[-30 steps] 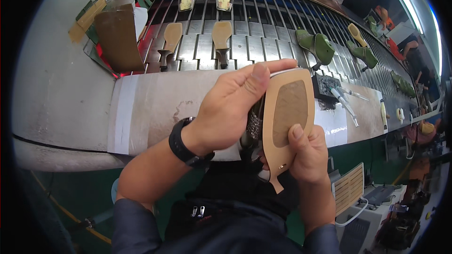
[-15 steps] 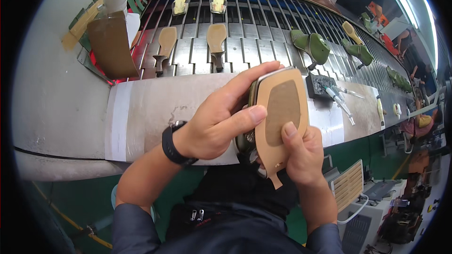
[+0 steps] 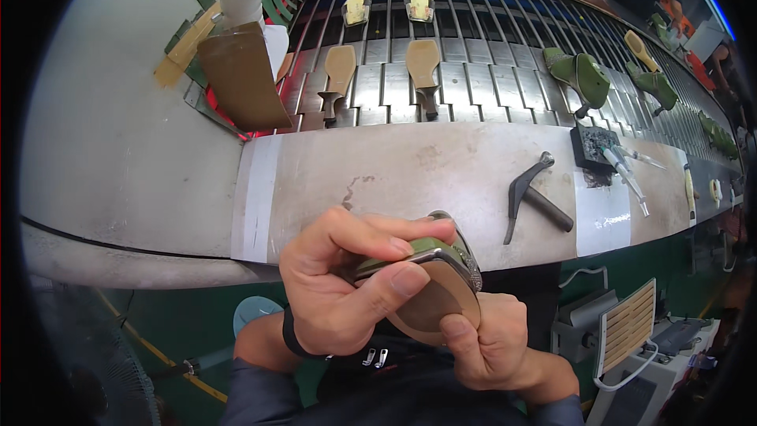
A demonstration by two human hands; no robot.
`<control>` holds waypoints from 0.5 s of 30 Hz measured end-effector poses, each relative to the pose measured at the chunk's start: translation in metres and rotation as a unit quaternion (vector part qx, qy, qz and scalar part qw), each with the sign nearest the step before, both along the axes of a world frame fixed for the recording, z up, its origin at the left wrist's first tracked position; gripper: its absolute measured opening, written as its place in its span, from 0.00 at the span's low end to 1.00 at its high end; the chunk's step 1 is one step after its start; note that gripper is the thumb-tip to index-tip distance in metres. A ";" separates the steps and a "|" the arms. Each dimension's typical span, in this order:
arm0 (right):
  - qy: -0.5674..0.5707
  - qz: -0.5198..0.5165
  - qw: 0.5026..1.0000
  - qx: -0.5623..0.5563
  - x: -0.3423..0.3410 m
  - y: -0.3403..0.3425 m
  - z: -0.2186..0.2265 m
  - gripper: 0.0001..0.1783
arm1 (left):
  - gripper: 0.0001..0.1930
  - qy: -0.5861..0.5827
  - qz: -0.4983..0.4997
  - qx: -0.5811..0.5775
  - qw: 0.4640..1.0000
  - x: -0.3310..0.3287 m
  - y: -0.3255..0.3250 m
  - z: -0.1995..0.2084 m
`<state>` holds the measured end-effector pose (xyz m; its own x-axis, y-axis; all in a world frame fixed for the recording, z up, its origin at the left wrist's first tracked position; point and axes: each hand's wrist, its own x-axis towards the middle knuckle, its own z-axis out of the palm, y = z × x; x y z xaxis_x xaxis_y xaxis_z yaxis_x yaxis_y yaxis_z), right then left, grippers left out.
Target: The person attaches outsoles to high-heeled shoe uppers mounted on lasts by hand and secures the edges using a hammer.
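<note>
A green shoe (image 3: pixel 430 248) with a dark shiny edge and a tan sole (image 3: pixel 436 298) is held between my hands, tilted over the bench's front edge. My left hand (image 3: pixel 339 280) grips its left end, fingers over the green upper and thumb near the sole's rim. With the thumb against the sole, my right hand (image 3: pixel 490 343) closes around the other side. The fingers of that hand are partly hidden behind the shoe. A dark-handled hammer (image 3: pixel 536 199) lies on the bench beyond, to the right.
Behind the bench (image 3: pixel 394 158) runs a metal slat conveyor (image 3: pixel 465 83) carrying two tan soles with heels (image 3: pixel 339 71), two yellow-lined pieces (image 3: pixel 356 6) and green shoes (image 3: pixel 579 77). A black block (image 3: pixel 591 148) with syringes (image 3: pixel 631 181) stands at right. A brown board (image 3: pixel 240 79) stands at left.
The shoe has come down closer to my body and tipped, so its sole shows at a steep angle. Both hands keep hold. The hammer on the bench is now uncovered.
</note>
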<state>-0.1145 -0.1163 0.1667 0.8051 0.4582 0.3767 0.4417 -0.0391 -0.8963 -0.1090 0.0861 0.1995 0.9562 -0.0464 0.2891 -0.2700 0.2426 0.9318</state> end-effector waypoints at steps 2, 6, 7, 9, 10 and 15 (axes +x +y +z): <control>-0.006 0.005 1.000 -0.017 0.000 0.004 0.000 0.11 | 0.14 0.010 0.008 0.017 1.000 0.000 0.005 0.006; -0.030 0.004 0.999 -0.024 -0.001 0.009 0.002 0.08 | 0.15 0.007 0.026 0.106 0.994 0.001 0.008 0.017; -0.034 0.009 0.999 -0.031 0.000 0.010 0.005 0.08 | 0.15 -0.006 0.031 0.137 0.990 0.002 0.009 0.018; -0.004 0.022 0.999 -0.028 0.007 0.009 0.008 0.09 | 0.15 0.004 0.057 0.128 0.990 0.007 0.006 0.019; 0.020 0.040 0.999 -0.027 0.010 0.009 0.010 0.10 | 0.14 0.009 0.087 0.117 0.989 0.009 0.005 0.020; 0.061 0.033 0.998 -0.008 0.017 0.007 0.011 0.13 | 0.14 0.001 0.092 0.127 0.988 0.013 0.015 0.015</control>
